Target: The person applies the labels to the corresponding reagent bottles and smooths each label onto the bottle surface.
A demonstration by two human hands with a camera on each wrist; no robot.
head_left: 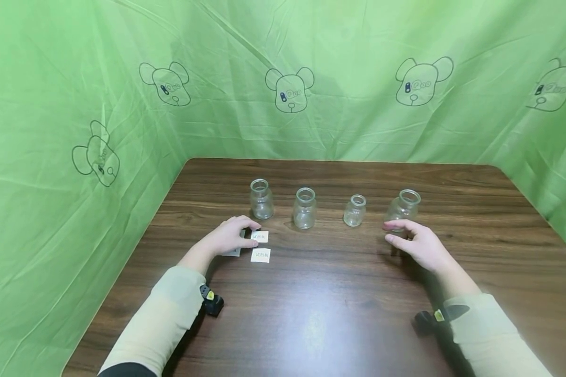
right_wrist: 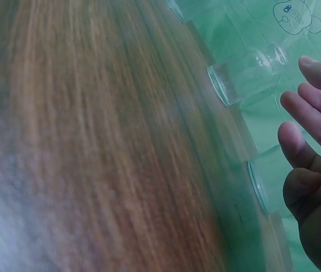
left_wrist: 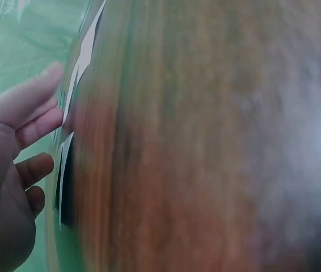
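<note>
Small white paper cards with handwriting lie on the table near my left hand (head_left: 230,235). One card (head_left: 260,236) is at its fingertips, a second card (head_left: 260,255) lies just nearer, and another card (head_left: 233,252) is partly hidden beneath the hand. Thumb and fingers are apart; in the left wrist view the hand (left_wrist: 7,164) appears to hold nothing. My right hand (head_left: 417,245) hovers in front of the rightmost clear glass jar (head_left: 403,207) and covers its lower part. In the right wrist view its fingers (right_wrist: 296,144) are loosely bent, with nothing gripped.
Three more uncapped glass jars stand in a row to the left: a small jar (head_left: 355,212), a wider jar (head_left: 304,209) and a taller jar (head_left: 262,200). The brown wooden table (head_left: 311,303) is bordered by a green curtain (head_left: 339,125) at the back and sides.
</note>
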